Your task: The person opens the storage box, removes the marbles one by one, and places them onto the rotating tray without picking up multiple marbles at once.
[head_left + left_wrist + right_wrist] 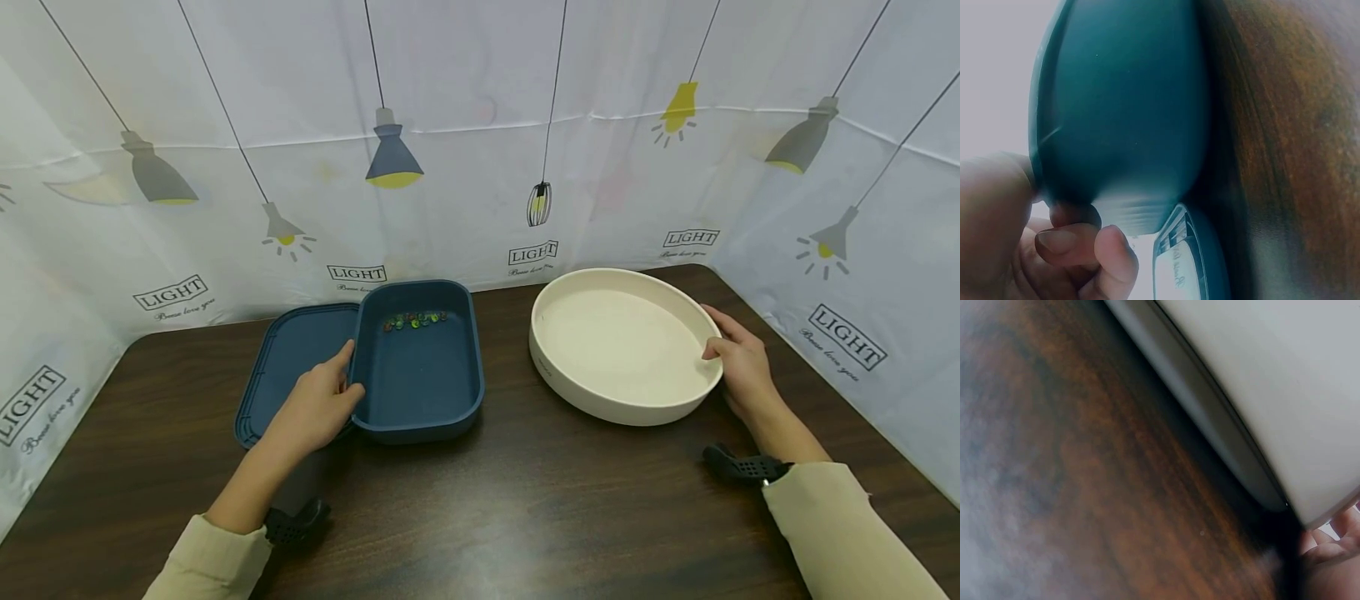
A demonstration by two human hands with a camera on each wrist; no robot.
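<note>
A blue rectangular container (pixel 420 375) stands on the table, with several small green and brown glassy pieces (pixel 415 320) near its far end. My left hand (pixel 318 404) grips its left rim, thumb over the edge; in the left wrist view the hand (pixel 1079 250) has curled fingers against the container wall (pixel 1122 106). A round cream tray (pixel 626 342) holds nothing visible. My right hand (pixel 738 362) pinches its right rim, thumb inside and fingers outside. The right wrist view shows part of that hand (pixel 1335 540) at the tray's side (pixel 1272 394).
A blue lid (pixel 296 354) lies left of the container, partly under or behind it. The dark wooden table (pixel 510 500) ends at a white curtain (pixel 465 208) printed with lamps, which hangs behind and along both sides.
</note>
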